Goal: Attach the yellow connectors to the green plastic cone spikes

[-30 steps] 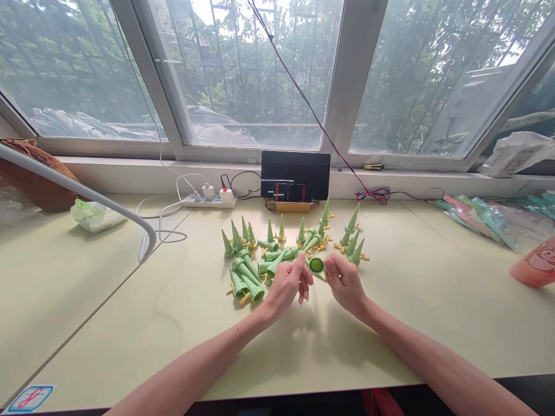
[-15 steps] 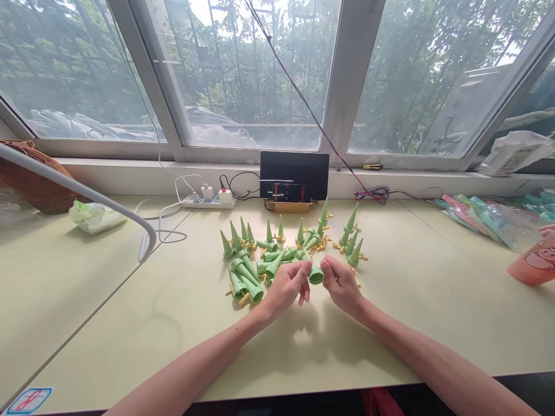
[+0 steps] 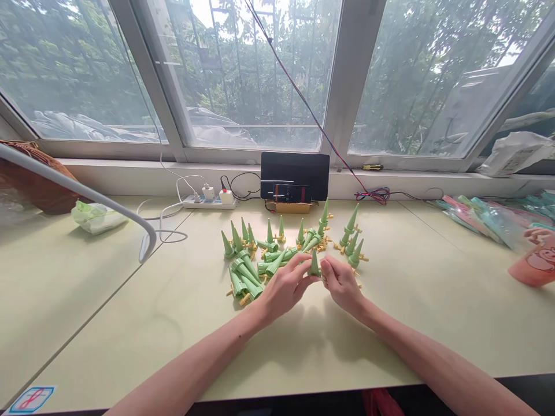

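Observation:
A green plastic watering spike stands point up between the fingers and thumb of my left hand. My right hand is closed in a pinch against the spike's right side, at the wide base. What its fingers pinch is mostly hidden. Behind and left of my hands lies a loose heap of the same green spikes, some tipped over and some upright. Yellow valves stick out of several bases or lie in a small pile. More upright spikes stand just beyond my right hand.
At the back a dark tablet leans behind a phone on a small box. A power strip with white cables sits left of it. A lamp arm crosses the left side. A pink cup and bagged items are at right.
The spike between my hands has turned from base toward me to point up. My left fingers have shifted around it, while my right hand has stayed in nearly the same place.

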A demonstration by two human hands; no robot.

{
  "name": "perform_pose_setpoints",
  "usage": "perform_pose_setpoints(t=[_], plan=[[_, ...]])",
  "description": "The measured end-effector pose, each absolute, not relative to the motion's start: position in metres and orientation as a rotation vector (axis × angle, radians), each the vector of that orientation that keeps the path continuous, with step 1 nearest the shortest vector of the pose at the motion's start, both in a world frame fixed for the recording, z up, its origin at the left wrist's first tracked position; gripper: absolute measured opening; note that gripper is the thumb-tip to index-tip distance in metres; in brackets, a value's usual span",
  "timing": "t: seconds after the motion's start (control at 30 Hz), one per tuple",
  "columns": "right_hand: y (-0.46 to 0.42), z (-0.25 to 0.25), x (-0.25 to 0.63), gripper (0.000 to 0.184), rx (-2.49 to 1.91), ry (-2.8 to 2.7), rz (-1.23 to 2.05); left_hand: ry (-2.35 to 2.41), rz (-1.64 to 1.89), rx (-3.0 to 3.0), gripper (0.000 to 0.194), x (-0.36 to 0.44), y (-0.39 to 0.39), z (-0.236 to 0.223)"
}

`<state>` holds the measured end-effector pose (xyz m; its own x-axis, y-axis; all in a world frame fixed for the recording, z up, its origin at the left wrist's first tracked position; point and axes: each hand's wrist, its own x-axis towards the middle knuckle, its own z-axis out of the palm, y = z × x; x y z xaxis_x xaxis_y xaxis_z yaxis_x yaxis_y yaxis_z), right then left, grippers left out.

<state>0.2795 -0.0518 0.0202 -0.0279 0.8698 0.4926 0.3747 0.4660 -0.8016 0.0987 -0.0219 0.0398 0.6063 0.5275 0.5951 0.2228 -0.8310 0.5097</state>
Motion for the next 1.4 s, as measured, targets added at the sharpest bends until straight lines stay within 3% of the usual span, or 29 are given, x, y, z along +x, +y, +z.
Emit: perform_pose_setpoints(t=[0.2,0.43,0.6,0.7,1.0,1.4], plan=[[-0.050,0.017,0.280,0.047,-1.105,-1.604,0.564,0.714,1.181,2.536,0.026,0.102,-0.025,0.034],[-0.049,0.016,0.282,0.045,-1.107,-1.521,0.506,0.922,1.216,2.094,0.029,0.109,-0.029,0.038],[-0.050,0.019,0.282,0.045,-1.092,-1.571,0.436,0.958,1.082,1.790,0.063,0.110,-0.033,0.044],[-0.052,0.020,0.280,0.046,-1.091,-1.650,0.411,0.905,0.957,1.662,0.072,0.111,-0.033,0.044],[-0.055,0.017,0.278,0.046,-1.090,-1.642,0.445,0.815,0.882,1.627,0.064,0.108,-0.031,0.045],[-0.051,0.017,0.279,0.048,-1.092,-1.522,0.570,0.758,0.950,1.754,0.037,0.108,-0.031,0.044]])
